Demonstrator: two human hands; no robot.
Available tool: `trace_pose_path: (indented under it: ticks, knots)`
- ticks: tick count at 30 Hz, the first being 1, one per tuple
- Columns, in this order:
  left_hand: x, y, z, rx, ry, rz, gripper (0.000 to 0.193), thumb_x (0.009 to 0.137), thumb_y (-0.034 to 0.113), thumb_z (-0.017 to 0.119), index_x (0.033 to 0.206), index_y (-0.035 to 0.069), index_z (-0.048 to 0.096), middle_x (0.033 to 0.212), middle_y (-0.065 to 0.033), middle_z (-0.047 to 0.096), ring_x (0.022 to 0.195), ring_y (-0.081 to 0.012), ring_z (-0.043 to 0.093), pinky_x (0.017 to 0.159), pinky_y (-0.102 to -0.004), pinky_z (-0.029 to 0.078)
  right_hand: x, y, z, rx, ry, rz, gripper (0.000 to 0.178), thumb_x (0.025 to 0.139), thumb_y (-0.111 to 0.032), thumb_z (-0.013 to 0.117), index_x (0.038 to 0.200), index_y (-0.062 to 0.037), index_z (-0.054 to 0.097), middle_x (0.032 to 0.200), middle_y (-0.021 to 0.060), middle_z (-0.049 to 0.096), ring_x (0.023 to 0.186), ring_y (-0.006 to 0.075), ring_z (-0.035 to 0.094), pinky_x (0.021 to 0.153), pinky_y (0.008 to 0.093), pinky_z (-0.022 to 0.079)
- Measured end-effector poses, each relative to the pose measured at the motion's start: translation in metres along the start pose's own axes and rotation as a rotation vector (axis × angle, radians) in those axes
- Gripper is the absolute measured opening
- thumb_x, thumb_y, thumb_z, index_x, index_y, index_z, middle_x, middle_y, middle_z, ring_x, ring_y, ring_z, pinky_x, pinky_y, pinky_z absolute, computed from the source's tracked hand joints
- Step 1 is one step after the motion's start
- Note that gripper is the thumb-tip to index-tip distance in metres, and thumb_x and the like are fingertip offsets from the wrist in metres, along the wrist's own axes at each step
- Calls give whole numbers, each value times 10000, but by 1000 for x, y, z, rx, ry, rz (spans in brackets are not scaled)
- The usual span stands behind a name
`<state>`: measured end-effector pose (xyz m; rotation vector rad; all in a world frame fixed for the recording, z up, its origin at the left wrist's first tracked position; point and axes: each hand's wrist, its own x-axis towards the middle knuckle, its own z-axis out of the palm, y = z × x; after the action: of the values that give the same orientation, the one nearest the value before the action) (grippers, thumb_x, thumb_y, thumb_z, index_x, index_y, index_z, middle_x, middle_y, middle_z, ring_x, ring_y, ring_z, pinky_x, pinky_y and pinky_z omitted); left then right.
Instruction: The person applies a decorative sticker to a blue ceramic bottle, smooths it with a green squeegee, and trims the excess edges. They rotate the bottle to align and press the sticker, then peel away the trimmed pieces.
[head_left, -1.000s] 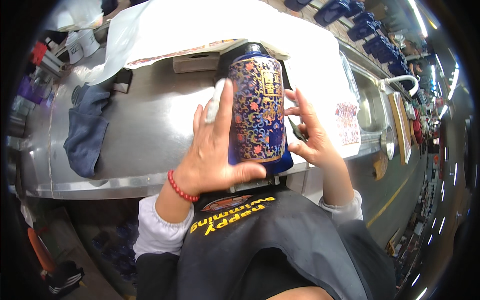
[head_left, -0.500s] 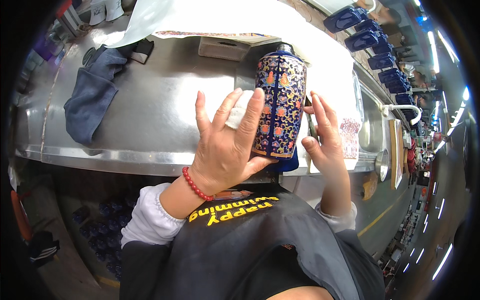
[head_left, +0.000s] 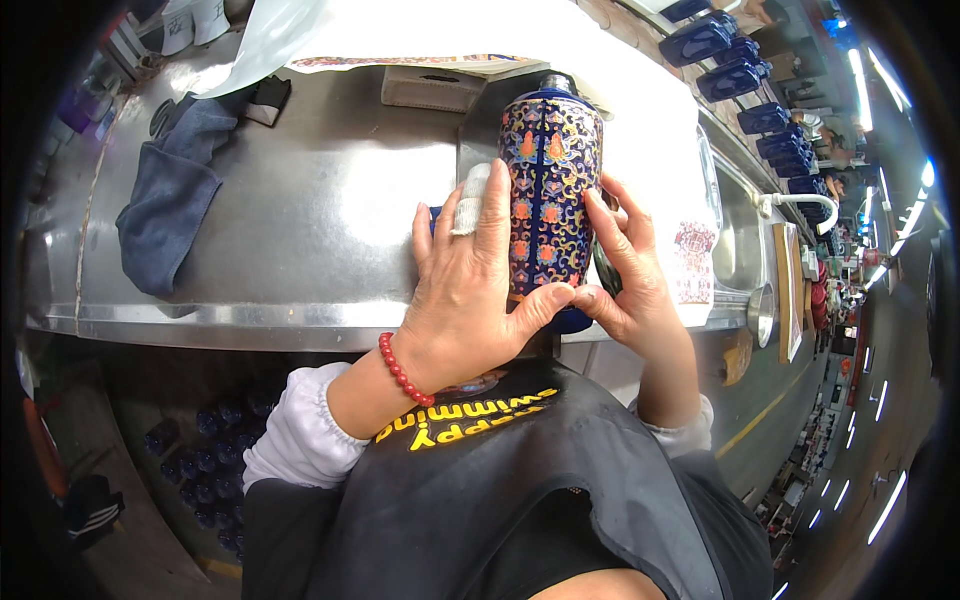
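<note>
1. The blue floral-patterned bottle [head_left: 550, 190] is between the left hand [head_left: 455, 275] and right hand [head_left: 640, 268], at the steel counter [head_left: 300, 230].
2. Left fingers extend along its side.
3. Right fingers curl; their grip is unclear.

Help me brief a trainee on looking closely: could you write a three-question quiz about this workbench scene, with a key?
1. Multiple choice: relative to the left hand and the right hand, where is the patterned bottle?
A) Left of both
B) Between them
C) Right of both

2. True or false: the grey-blue cloth lies to the left of the bottle.

3. Fill in the blank: the white wrap is on the fingers of the ____ hand.

Key: 1. B; 2. True; 3. left.
</note>
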<state>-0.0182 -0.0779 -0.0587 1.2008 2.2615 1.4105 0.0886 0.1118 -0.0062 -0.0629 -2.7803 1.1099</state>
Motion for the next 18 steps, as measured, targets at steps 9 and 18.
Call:
trace_pose_path:
  ticks: [9, 18]
  knots:
    - [-2, -5, -2, -59, -50, 2, 1119, 925, 599, 636, 1606, -72, 55, 1438, -319, 498, 1376, -562, 354, 1159, -687, 99, 2, -9, -10, -48, -60, 43, 752, 871, -332, 810, 1511, -73, 513, 1584, 224, 301, 1145, 290, 536, 1017, 438, 488]
    - [-1, -4, -7, -88, -43, 1, 989, 977, 578, 572, 1640, 18, 96, 1449, -301, 494, 1365, -532, 384, 1141, -709, 106, 18, 7, -20, -140, -12, 43, 724, 942, -371, 733, 1558, -112, 453, 1595, 243, 290, 1264, 351, 507, 1073, 461, 449]
